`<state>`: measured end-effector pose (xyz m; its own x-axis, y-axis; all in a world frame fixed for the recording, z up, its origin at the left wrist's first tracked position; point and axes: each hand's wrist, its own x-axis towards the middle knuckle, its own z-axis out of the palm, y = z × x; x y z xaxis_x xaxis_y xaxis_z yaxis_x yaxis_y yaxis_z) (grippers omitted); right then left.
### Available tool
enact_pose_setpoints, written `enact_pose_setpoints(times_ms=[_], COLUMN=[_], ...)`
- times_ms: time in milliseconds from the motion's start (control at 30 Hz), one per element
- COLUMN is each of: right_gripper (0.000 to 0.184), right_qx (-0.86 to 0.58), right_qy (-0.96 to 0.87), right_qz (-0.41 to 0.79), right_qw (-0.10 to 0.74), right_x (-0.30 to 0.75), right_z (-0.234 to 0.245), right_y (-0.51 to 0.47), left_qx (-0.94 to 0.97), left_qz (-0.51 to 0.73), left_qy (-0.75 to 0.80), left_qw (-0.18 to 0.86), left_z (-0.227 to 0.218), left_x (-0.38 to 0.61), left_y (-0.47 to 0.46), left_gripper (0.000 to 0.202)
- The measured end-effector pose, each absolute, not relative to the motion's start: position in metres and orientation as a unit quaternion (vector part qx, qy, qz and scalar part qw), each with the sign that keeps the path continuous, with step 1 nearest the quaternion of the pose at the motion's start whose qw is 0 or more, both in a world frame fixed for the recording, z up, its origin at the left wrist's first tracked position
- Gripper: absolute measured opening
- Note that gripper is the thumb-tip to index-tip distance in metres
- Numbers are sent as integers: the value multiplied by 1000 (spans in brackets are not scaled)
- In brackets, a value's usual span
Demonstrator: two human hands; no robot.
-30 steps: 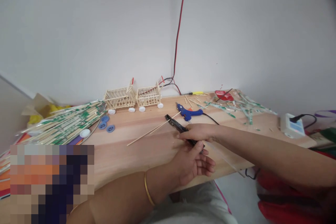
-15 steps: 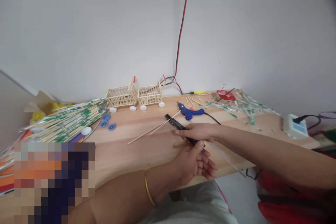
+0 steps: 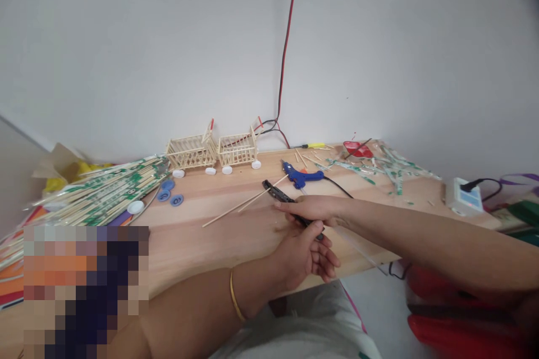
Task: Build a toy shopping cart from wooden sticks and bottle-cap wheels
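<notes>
My left hand (image 3: 305,255) reaches in from the bottom, a gold bangle on its wrist, with thumb and fingers closed round the handle end of black pliers (image 3: 278,194). My right hand (image 3: 309,208) comes in from the right and lies over the middle of the pliers, fingers stretched along them. The pliers' jaws point up-left and meet a long thin wooden stick (image 3: 240,208) lying on the wooden table (image 3: 202,241). A blue glue gun (image 3: 301,174) lies just behind the hands.
Two small stick-built carts (image 3: 213,151) with white wheels stand by the wall. A pile of packaged sticks (image 3: 105,193) and blue and white bottle caps (image 3: 166,197) lie left. Torn wrappers (image 3: 379,168) and a red item litter the right, beside a white power adapter (image 3: 463,197).
The hands stay on the pliers. My left hand's fingers have curled in a little tighter; the view has shifted slightly.
</notes>
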<state>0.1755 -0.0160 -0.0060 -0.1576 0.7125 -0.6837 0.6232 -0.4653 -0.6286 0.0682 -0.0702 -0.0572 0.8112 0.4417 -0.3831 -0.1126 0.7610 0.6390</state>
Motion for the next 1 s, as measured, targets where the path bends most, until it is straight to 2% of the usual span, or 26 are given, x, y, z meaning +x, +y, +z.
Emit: enact_pose_setpoints(times_ms=[367,1000], right_gripper=[66,56], right_qx=[-634,-685], right_qy=[-489,-565], right_qz=[598,460], right_qw=[32,7], right_x=[175,166], right_z=[-6,-1], right_y=[-16,-22], left_qx=[324,329], left_qz=[149,165], left_qy=[279,284], left_qw=[891,885], left_z=[-56,-54], left_x=[68,65], left_y=[-71,-76], left_gripper=[46,42])
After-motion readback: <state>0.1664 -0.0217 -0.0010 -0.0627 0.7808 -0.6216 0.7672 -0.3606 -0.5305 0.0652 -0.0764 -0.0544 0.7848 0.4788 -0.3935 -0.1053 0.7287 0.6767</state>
